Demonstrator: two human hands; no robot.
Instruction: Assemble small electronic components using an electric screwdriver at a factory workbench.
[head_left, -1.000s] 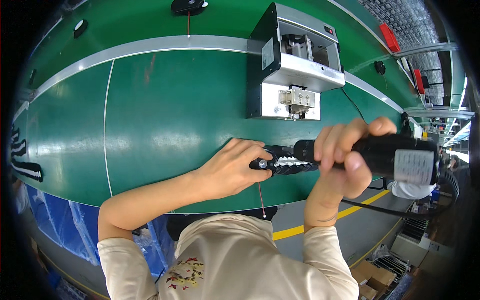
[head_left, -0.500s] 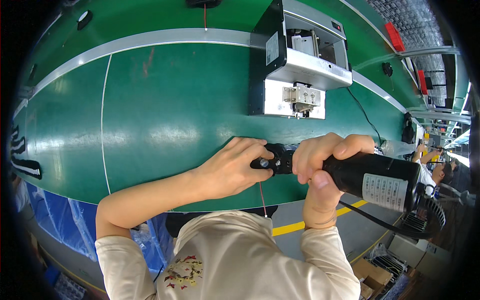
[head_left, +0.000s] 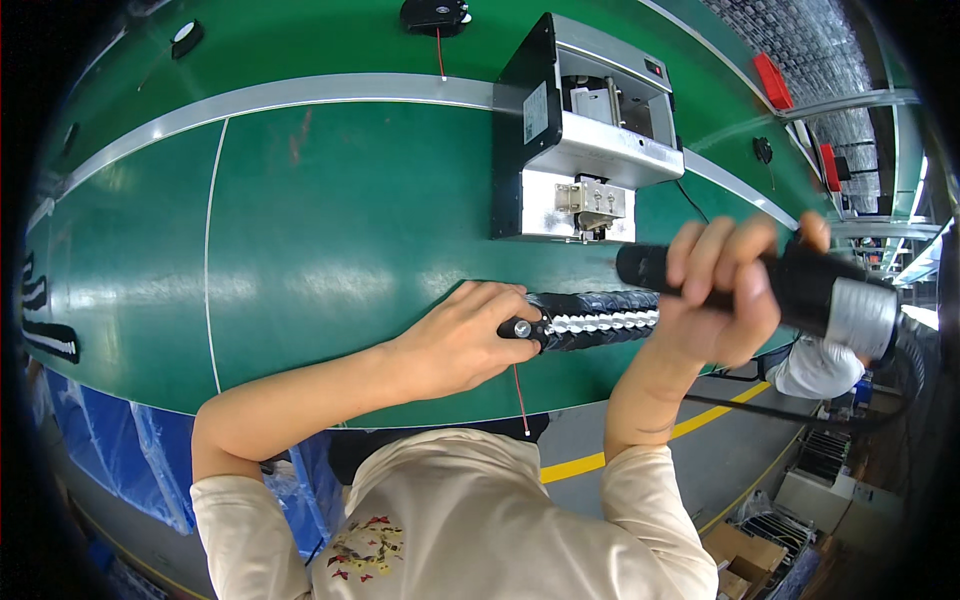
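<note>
My left hand point(head_left: 470, 335) is closed around the near-left end of a long black ribbed part point(head_left: 585, 338), which lies on the green table. A white wavy strip runs along its middle, and a round metal piece shows at the end between my thumb and fingers. Lifted to the right of it, my right hand point(head_left: 725, 290) grips a black electric screwdriver point(head_left: 815, 290) with a cord. The tool's tip points left, apart from the ribbed part, and is smeared by motion. Part of the ribbed part's right end is hidden behind my right hand.
A black and silver bench machine point(head_left: 590, 130) stands beyond the ribbed part. Black-and-white strips point(head_left: 50, 335) lie at the table's left end. A black device with a red wire point(head_left: 437, 15) sits past the metal rail point(head_left: 330, 92). Another person point(head_left: 825, 368) is at the right.
My right hand has raised the screwdriver off the ribbed part and moved it right, uncovering the white strip. My left hand stays on the part's end. The view has shifted slightly.
</note>
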